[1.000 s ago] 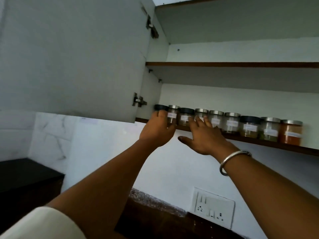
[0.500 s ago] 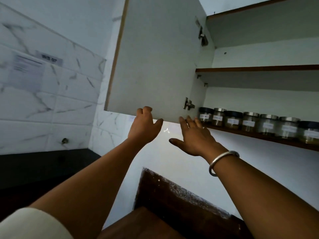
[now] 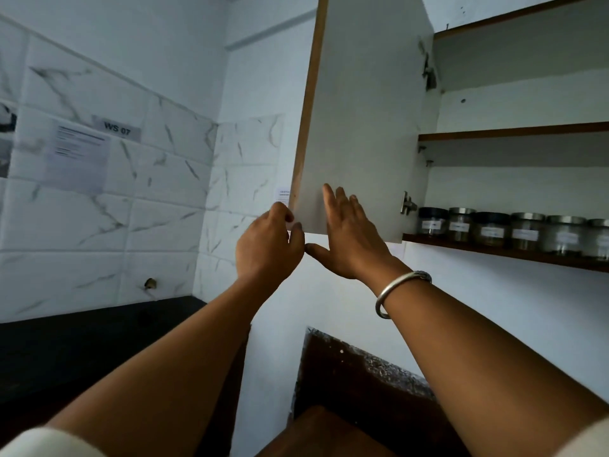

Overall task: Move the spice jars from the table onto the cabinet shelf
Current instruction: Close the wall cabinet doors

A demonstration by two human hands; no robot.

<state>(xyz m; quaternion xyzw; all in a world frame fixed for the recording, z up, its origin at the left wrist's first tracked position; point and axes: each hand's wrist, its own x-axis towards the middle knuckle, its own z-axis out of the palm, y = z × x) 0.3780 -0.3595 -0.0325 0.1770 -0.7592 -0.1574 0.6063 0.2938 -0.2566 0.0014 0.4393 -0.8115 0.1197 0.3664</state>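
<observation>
Both hands off jars (image 3: 509, 228), now on cabinet door (image 3: 359, 127): left hand (image 3: 268, 245) pinches bottom corner, right hand (image 3: 349, 240) flat, open. Jars lined on shelf (image 3: 507, 253); prob. closing up.

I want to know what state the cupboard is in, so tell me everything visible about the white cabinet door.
The white cabinet door is a flat, matt panel with a brown wooden strip along its free edge and two metal hinges on the cabinet side. It stands swung open, upright, left of the shelves. The left hand grips its lower free corner, and the right hand lies with its fingers flat on the inner face near the bottom edge.
</observation>
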